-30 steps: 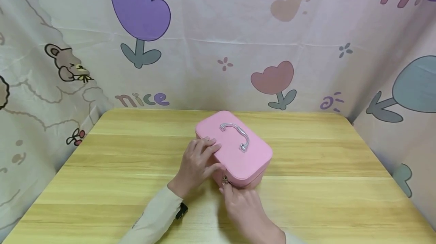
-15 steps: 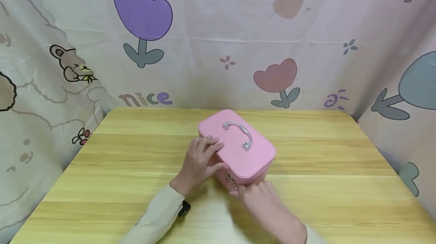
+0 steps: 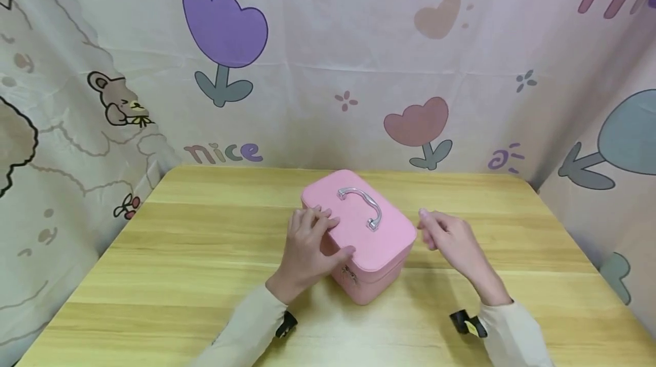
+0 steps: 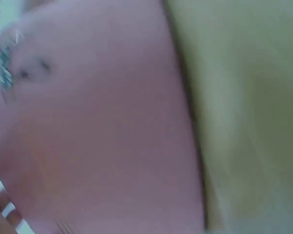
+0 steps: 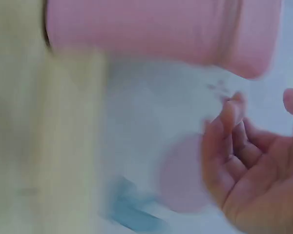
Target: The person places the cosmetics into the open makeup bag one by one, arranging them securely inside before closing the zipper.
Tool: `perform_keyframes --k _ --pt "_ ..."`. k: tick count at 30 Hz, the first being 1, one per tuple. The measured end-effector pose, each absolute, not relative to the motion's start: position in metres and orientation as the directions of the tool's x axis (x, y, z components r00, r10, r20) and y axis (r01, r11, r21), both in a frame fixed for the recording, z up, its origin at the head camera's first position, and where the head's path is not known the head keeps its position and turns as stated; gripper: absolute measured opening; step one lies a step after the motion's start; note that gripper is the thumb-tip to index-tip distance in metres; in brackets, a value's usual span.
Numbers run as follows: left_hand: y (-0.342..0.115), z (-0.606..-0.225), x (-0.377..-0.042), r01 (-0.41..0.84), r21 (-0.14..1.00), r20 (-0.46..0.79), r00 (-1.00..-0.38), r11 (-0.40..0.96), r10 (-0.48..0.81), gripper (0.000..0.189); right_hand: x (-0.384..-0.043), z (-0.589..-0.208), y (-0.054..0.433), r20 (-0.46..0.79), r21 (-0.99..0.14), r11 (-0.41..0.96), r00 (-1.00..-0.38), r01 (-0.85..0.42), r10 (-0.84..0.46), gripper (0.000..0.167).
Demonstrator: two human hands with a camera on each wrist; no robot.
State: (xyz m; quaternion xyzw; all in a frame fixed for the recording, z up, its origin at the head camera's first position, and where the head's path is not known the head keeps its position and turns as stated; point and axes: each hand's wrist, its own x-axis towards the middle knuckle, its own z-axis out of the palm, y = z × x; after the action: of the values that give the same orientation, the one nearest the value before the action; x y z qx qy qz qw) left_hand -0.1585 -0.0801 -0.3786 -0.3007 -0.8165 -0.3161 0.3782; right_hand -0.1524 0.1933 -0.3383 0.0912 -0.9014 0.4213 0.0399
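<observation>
A pink vanity case [image 3: 376, 250] with a silver handle [image 3: 363, 200] on its lid stands on the table, turned at an angle. My left hand [image 3: 307, 250] rests along the lid's left edge, fingertips on top and thumb near the front corner. Just below that thumb, metal zipper pulls [image 3: 349, 274] hang at the seam; the left wrist view shows the zipper pulls [image 4: 6, 68] blurred. Beyond the case's right side, my right hand [image 3: 453, 241] is in the air with fingers loosely bent and nothing held. In the right wrist view the right hand's [image 5: 254, 165] thumb stands apart from its fingers.
The light wooden table [image 3: 205, 241] extends around the case on all sides. A printed cloth [image 3: 318, 25] with flowers and bears hangs behind and at both sides. Black straps [image 3: 467, 323] sit at both wrists by the sleeves.
My right hand has left the zipper area at the case's front and moved right and up, past the case's right side. My left hand stays at the lid edge.
</observation>
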Motion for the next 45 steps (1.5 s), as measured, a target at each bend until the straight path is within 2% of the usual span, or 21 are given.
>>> perform_keyframes --k 3,5,7,10,13,15,18,22,26,30,33,38,42,45 --pt "-0.070 -0.373 -0.153 0.676 0.399 0.756 -0.625 0.620 0.195 0.055 -0.166 -0.358 0.193 0.102 -0.932 0.326 -0.977 -0.160 -0.186 0.044" --pt "-0.066 -0.370 -0.149 0.631 0.488 0.693 -0.700 0.603 0.172 0.051 -0.171 -0.366 0.192 0.082 -0.978 0.164 -0.959 -0.130 -0.271 0.049" --pt "-0.063 -0.367 -0.146 0.548 0.594 0.596 -0.792 0.589 0.136 0.058 -0.173 -0.371 0.193 0.072 -0.993 0.057 -0.930 -0.099 -0.361 0.054" --pt "-0.065 -0.365 -0.142 0.389 0.740 0.422 -0.904 0.548 0.070 0.079 -0.175 -0.372 0.195 0.042 -0.998 0.015 -0.888 -0.055 -0.458 0.059" --pt "-0.071 -0.366 -0.143 0.262 0.843 0.265 -0.962 0.469 0.062 0.095 -0.174 -0.369 0.199 0.013 -0.997 0.053 -0.855 -0.047 -0.518 0.060" --pt "-0.076 -0.369 -0.147 0.224 0.892 0.198 -0.974 0.392 0.107 0.094 -0.172 -0.366 0.202 -0.002 -0.993 0.098 -0.843 -0.060 -0.537 0.061" --pt "-0.084 -0.376 -0.158 0.220 0.954 0.168 -0.955 0.203 0.245 0.087 -0.169 -0.364 0.206 -0.013 -0.984 0.158 -0.840 -0.087 -0.543 0.066" --pt "-0.096 -0.383 -0.171 0.188 0.982 0.178 -0.904 -0.011 0.388 0.085 -0.172 -0.367 0.203 0.071 -0.976 0.131 -0.825 -0.173 -0.560 0.086" --pt "-0.107 -0.389 -0.182 0.104 0.990 0.139 -0.856 -0.098 0.498 0.083 -0.175 -0.375 0.197 0.244 -0.929 0.122 -0.825 -0.350 -0.509 0.100" --pt "-0.110 -0.392 -0.188 0.032 0.992 0.098 -0.814 -0.124 0.573 0.079 -0.175 -0.382 0.195 0.335 -0.869 0.211 -0.846 -0.447 -0.414 0.091" --pt "-0.110 -0.390 -0.188 0.024 0.994 0.084 -0.810 -0.111 0.580 0.076 -0.175 -0.387 0.196 0.345 -0.861 0.240 -0.862 -0.448 -0.371 0.083" --pt "-0.121 -0.384 -0.190 0.039 0.991 0.101 -0.834 -0.125 0.542 0.068 -0.169 -0.392 0.191 0.348 -0.842 0.330 -0.897 -0.427 -0.272 0.079" --pt "-0.142 -0.380 -0.193 0.139 0.980 0.186 -0.899 -0.145 0.395 0.060 -0.161 -0.391 0.173 0.376 -0.820 0.403 -0.913 -0.407 -0.157 0.078" --pt "-0.152 -0.378 -0.194 0.175 0.977 0.202 -0.942 -0.120 0.267 0.051 -0.156 -0.388 0.158 0.396 -0.801 0.464 -0.916 -0.377 -0.061 0.081"
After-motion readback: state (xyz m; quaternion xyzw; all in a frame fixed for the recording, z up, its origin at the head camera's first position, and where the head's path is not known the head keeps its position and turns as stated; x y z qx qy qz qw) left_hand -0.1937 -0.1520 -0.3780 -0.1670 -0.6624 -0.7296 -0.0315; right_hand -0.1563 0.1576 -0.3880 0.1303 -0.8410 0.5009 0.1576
